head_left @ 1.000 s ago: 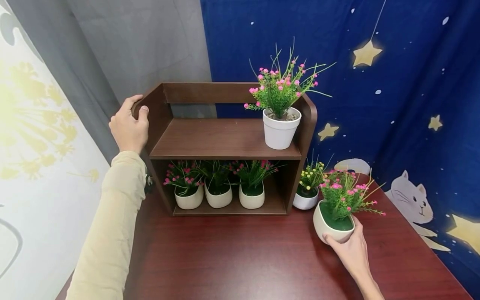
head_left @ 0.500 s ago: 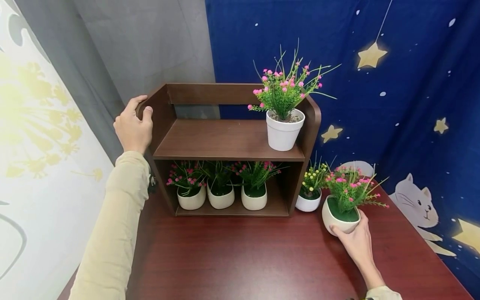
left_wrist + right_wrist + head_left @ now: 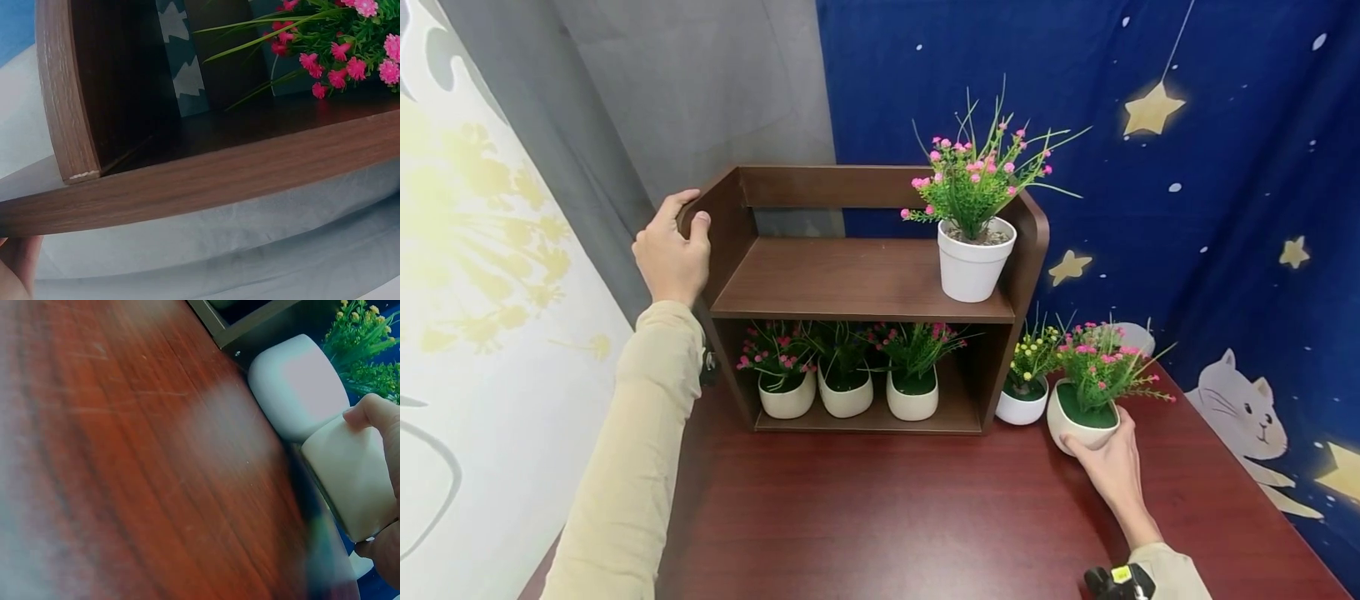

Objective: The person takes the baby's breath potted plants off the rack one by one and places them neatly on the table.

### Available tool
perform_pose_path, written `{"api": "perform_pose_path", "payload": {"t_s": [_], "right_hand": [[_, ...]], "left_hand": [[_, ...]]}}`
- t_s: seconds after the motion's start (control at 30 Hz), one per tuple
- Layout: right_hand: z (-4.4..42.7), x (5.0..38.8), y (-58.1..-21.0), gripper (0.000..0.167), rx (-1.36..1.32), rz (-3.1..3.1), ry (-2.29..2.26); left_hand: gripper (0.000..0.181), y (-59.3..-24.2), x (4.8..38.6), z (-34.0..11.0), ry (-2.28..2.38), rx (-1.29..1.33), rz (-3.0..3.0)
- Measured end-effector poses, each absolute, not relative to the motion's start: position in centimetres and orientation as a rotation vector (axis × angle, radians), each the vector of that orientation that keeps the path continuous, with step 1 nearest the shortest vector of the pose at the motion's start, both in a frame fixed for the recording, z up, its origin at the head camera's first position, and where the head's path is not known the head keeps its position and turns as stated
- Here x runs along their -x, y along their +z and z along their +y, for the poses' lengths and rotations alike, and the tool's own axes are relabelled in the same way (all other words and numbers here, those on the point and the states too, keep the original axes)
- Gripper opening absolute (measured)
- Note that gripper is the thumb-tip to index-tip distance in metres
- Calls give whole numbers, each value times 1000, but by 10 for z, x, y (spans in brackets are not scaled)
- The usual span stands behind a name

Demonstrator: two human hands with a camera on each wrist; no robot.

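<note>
My left hand (image 3: 672,250) grips the upper left side panel of a dark brown two-tier wooden shelf (image 3: 842,283); the left wrist view catches only part of that hand (image 3: 15,269) at the panel's edge. With my right hand (image 3: 1112,467) I hold a cream flowerpot (image 3: 1078,429) of pink artificial flowers, thumb on its near side. It is low over the red-brown table, and whether its base touches cannot be told. Just left of it, outside the shelf, stands a white pot (image 3: 1021,408) with yellow flowers. The right wrist view has the held flowerpot (image 3: 353,475) close against the white pot (image 3: 300,387).
A taller white pot (image 3: 973,267) with pink flowers stands on the shelf's upper tier, at the right. Three cream pots, among them a middle pot (image 3: 846,393), line the lower tier. Curtains (image 3: 880,75) hang behind the table (image 3: 865,517).
My right hand has moved the cream flowerpot back, away from me, and down beside the yellow-flowered pot. The left hand keeps its grip on the shelf; the head view has shifted slightly.
</note>
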State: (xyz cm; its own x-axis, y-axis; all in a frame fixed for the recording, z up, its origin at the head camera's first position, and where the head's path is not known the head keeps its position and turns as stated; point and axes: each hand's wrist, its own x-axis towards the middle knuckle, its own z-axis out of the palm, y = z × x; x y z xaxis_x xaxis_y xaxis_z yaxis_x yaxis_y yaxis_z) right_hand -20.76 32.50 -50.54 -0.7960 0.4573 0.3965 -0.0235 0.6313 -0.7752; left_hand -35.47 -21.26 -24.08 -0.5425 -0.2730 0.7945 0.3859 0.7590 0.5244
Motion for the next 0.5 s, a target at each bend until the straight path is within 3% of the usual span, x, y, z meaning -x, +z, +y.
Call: {"api": "perform_pose_path", "payload": {"t_s": [0.5], "right_hand": [[334,227,-509,93,357,-2317,1194]], "left_hand": [[32,-241,355,-213,-843,76,-1974]]}}
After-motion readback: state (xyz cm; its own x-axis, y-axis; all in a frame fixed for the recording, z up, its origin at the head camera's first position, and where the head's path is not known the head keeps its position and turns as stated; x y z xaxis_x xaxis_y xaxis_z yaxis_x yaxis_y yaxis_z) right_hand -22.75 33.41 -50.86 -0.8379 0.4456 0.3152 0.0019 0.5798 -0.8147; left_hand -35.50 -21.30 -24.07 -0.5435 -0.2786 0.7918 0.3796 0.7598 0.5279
